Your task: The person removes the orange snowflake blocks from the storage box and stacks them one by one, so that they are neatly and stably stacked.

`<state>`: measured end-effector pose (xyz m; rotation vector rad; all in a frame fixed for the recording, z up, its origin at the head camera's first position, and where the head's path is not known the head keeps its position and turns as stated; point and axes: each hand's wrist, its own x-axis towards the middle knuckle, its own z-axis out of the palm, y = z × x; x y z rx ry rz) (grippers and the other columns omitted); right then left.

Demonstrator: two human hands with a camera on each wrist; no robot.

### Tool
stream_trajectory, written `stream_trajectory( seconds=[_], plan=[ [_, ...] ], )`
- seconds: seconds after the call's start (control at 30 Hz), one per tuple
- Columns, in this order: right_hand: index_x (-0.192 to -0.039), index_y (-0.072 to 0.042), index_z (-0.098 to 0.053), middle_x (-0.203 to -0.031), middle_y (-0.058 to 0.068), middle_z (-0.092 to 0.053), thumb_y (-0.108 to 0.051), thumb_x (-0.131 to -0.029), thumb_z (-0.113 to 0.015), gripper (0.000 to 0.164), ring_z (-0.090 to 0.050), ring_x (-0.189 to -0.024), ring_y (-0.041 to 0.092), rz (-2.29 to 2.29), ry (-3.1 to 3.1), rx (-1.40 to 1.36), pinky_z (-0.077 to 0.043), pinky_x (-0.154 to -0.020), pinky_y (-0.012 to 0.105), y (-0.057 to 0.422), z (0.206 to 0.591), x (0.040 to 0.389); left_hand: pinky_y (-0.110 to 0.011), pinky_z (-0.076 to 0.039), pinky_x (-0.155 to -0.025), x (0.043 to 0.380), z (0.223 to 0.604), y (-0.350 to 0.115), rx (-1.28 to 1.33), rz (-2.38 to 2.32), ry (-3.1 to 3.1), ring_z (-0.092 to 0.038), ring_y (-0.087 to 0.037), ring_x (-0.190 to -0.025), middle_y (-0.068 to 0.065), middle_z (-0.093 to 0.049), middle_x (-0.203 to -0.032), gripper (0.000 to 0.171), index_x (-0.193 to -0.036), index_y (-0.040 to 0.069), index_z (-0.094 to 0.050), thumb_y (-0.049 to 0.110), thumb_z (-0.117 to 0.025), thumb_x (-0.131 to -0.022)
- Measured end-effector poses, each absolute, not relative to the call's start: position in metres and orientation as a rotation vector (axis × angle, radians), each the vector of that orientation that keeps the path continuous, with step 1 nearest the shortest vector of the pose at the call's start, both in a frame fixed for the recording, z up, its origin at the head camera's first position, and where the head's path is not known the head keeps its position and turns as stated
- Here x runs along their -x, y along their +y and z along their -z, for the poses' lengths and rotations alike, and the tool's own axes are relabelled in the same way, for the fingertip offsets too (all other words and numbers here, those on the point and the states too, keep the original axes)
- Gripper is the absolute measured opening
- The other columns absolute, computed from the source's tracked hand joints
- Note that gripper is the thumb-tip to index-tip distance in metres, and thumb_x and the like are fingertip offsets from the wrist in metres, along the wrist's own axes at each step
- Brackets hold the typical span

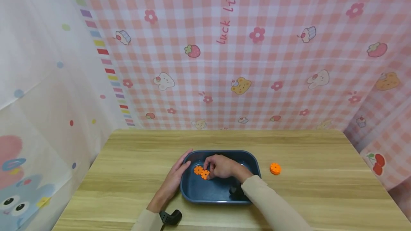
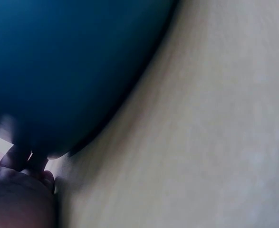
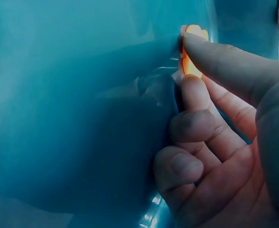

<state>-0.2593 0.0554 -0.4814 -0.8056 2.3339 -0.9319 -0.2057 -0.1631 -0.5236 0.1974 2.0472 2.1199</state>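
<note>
A dark blue rectangular basin point(image 1: 205, 191) with rounded corners stands on the table. My left hand point(image 1: 174, 177) holds its left side, thumb over the rim and fingers along the outer wall; in the left wrist view those fingers touch the blue wall. My right hand point(image 1: 221, 167) reaches inside the basin and pinches an orange notched disc point(image 3: 193, 57) between thumb and fingers, the other fingers curled. A second orange notched disc point(image 1: 198, 170) lies on the basin floor at the left, against the held one in the head view.
Right of the basin, a small pile of orange notched discs point(image 1: 275, 168) sits on the wooden table point(image 1: 321, 188). A pink checked cloth point(image 1: 244, 60) hangs behind the table, and a white patterned cloth point(image 1: 41, 81) hangs at the left.
</note>
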Motion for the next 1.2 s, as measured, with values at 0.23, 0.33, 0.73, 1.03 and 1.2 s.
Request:
stream_trajectory(
  seconds=[0.23, 0.33, 0.73, 1.03, 1.2],
  plan=[
    [-0.096, -0.012, -0.063, -0.064, -0.005, -0.051, -0.008, -0.083, -0.079, 0.020, -0.046, -0.056, 0.010, 0.919, 2.322, 0.796, -0.038, -0.055, 0.022, 0.0550, 0.4802, 0.2578, -0.052, -0.009, -0.122, 0.2060, 0.5244, -0.1635, -0.199, -2.119, 2.039, -0.013, -0.022, -0.152, -0.001, -0.025, -0.163, 0.050, -0.154, 0.022, -0.037, 0.032, -0.046, -0.105],
    [-0.095, -0.012, -0.062, -0.063, -0.005, -0.051, -0.007, -0.083, -0.079, 0.022, -0.046, -0.056, 0.010, 0.918, 2.317, 0.800, -0.038, -0.055, 0.023, 0.0549, 0.4795, 0.2565, -0.052, -0.009, -0.122, 0.2059, 0.5247, -0.1637, -0.203, -2.120, 2.032, -0.013, -0.022, -0.152, -0.001, -0.024, -0.163, 0.051, -0.154, 0.021, -0.036, 0.032, -0.046, -0.105],
    [-0.090, -0.011, -0.061, -0.074, 0.000, -0.061, 0.001, -0.087, -0.071, 0.015, -0.056, -0.064, 0.014, 0.970, 2.277, 0.785, -0.046, -0.058, 0.026, 0.0522, 0.4784, 0.2536, -0.052, -0.008, -0.122, 0.2054, 0.5244, -0.1645, -0.209, -2.110, 2.054, -0.013, -0.022, -0.152, -0.001, -0.024, -0.163, 0.050, -0.154, 0.022, -0.036, 0.031, -0.045, -0.106],
    [-0.095, -0.008, -0.063, -0.074, 0.001, -0.063, 0.002, -0.089, -0.065, 0.012, -0.060, -0.060, 0.016, 1.086, 2.148, 0.746, -0.050, -0.055, 0.027, 0.0522, 0.4777, 0.2521, -0.052, -0.008, -0.122, 0.2057, 0.5250, -0.1643, -0.221, -2.118, 2.035, -0.013, -0.024, -0.152, -0.002, -0.024, -0.163, 0.049, -0.155, 0.020, -0.035, 0.028, -0.043, -0.107],
    [-0.101, -0.009, -0.068, -0.076, 0.002, -0.064, 0.001, -0.090, -0.061, 0.016, -0.063, -0.061, 0.017, 1.147, 2.077, 0.747, -0.054, -0.057, 0.029, 0.0532, 0.4756, 0.2529, -0.053, -0.009, -0.122, 0.2059, 0.5257, -0.1646, -0.224, -2.114, 2.043, -0.014, -0.024, -0.152, -0.002, -0.024, -0.163, 0.049, -0.155, 0.019, -0.035, 0.027, -0.043, -0.107]
  ],
)
